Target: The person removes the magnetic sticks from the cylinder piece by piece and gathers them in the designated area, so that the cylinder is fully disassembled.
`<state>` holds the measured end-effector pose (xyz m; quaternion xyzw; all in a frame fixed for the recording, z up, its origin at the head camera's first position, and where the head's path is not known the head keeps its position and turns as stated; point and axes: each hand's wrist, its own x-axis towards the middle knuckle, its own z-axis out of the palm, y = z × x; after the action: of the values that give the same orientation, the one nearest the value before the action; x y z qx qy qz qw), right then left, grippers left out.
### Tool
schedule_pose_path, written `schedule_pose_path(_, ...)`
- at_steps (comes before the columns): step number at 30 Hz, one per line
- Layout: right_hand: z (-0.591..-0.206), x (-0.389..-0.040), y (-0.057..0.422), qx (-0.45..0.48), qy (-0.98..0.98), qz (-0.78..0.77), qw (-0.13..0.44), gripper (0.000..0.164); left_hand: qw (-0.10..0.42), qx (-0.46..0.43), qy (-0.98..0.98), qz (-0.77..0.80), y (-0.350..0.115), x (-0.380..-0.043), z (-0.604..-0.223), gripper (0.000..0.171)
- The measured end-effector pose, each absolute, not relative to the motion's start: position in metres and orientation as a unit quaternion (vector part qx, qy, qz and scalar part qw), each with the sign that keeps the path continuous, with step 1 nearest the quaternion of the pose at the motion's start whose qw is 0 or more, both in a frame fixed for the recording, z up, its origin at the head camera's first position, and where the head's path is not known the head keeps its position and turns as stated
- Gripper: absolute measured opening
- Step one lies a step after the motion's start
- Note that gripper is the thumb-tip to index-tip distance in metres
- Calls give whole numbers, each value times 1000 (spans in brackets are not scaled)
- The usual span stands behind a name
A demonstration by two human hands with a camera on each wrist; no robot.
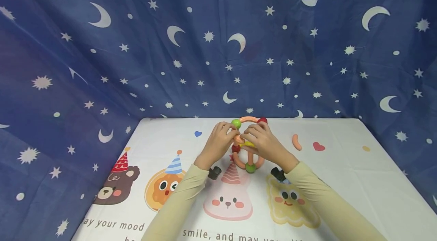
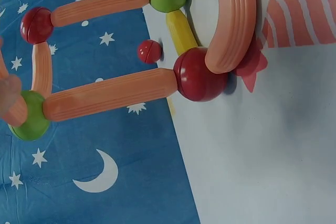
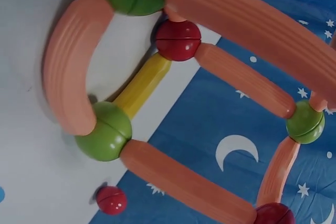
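Note:
A building-toy frame of salmon-orange sticks, with red and green balls at its joints, stands between both hands. In the head view its curved orange top stick [image 1: 248, 119] joins a green ball [image 1: 236, 123] to a red ball. My left hand [image 1: 217, 145], fingers bent, pinches an orange stick [image 1: 239, 139] on the near side. From the other side my right hand [image 1: 268, 143] grips the same area with curled fingers, which partly hide the contact. The left wrist view shows a straight orange stick [image 2: 110, 95] and a yellow stick [image 2: 181, 32]; the right wrist view shows a curved base stick [image 3: 68, 66].
A loose curved orange stick [image 1: 296, 142] lies to the right on the white printed tablecloth [image 1: 341, 188]. A loose red ball [image 2: 149, 51] lies behind the frame. Blue star-and-moon cloth [image 1: 205, 17] hangs at the back and left.

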<state>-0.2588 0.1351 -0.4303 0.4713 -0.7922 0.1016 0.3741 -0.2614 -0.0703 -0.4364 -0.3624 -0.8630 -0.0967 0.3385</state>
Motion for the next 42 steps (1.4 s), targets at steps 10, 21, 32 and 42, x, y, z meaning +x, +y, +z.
schedule_pose_path(10,-432,-260,132,463,-795,110,376,30,335,-358,-866,-104,-76,-269,-432,39)
schedule_pose_path(21,-432,-257,135,454,-804,118,366,28,332,-348,-873,-79,-72,-288,-433,39)
schedule_pose_path(32,-432,-255,140,416,-836,145,328,25,342,-333,-873,-98,-70,-292,-438,35)
schedule_pose_path(42,-428,-254,134,402,-851,114,317,26,339,-327,-876,-100,-68,-293,-440,36)
